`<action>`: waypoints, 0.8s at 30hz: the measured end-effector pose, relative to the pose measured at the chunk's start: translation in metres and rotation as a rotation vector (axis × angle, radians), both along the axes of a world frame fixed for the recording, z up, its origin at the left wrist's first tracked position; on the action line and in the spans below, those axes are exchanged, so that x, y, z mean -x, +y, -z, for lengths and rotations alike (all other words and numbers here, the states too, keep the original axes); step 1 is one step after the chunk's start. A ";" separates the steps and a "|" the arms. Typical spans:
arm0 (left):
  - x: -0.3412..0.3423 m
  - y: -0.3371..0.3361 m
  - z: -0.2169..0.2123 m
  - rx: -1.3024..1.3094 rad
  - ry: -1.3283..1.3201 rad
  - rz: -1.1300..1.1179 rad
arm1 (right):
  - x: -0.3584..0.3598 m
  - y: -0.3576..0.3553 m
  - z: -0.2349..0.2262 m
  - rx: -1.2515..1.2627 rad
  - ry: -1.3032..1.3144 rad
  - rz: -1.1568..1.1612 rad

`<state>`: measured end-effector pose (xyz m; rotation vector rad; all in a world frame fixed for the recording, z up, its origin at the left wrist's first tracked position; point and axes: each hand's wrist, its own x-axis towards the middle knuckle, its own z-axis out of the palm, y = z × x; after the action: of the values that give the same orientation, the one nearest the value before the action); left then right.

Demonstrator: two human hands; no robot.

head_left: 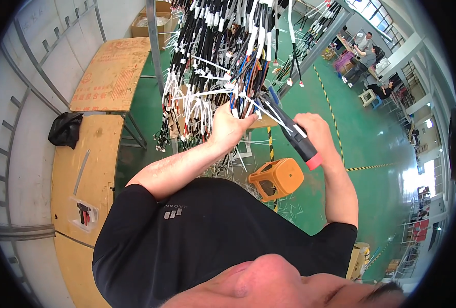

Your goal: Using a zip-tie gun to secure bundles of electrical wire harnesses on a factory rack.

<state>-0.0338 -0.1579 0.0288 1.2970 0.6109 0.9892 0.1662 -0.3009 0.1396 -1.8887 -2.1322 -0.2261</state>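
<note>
Many wire harnesses in black and white sleeving hang from a metal rack before me. My left hand is closed around one bundle of coloured wires, blue, orange and brown among them. A white cable tie runs from that bundle toward my right. My right hand grips a cable tie gun, black with a red end cap. Its nose points up and left at the bundle, close to my left hand. Whether the nose touches the tie's head I cannot tell.
Wooden tables stand at my left, holding a black bag, a steel ruler and a clear tray of hand tools. An orange stool is on the green floor among cut tie ends. People sit farther off at upper right.
</note>
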 end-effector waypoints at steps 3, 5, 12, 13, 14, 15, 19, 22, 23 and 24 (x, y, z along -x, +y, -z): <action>0.003 0.001 -0.004 0.038 0.023 0.028 | 0.001 -0.005 0.013 -0.112 0.014 0.017; 0.007 0.006 -0.002 0.072 0.003 0.077 | 0.000 -0.006 0.013 -0.210 0.004 -0.035; 0.018 0.033 0.015 0.187 -0.297 0.439 | 0.018 -0.017 0.029 -0.438 -0.096 0.047; 0.021 0.035 0.012 0.199 -0.311 0.487 | 0.020 -0.018 0.032 -0.458 -0.118 0.065; 0.023 0.040 0.010 0.212 -0.324 0.535 | 0.022 -0.018 0.035 -0.478 -0.141 0.083; 0.025 0.043 0.009 0.203 -0.269 0.560 | 0.024 -0.018 0.039 -0.463 -0.126 0.086; 0.022 0.040 0.001 0.046 -0.116 0.464 | 0.045 -0.013 0.060 -0.414 -0.112 0.099; 0.014 0.032 0.001 0.060 -0.112 0.401 | 0.062 -0.010 0.080 -0.409 -0.051 0.072; 0.014 0.031 -0.001 0.076 -0.077 0.370 | 0.062 -0.011 0.087 -0.408 -0.049 0.075; 0.014 0.034 0.000 0.152 -0.089 0.394 | 0.062 -0.009 0.094 -0.443 0.112 0.060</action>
<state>-0.0480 -0.1239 0.0291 1.1738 0.3366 0.6581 0.1041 -0.3101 0.0459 -1.6617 -1.7734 -0.5418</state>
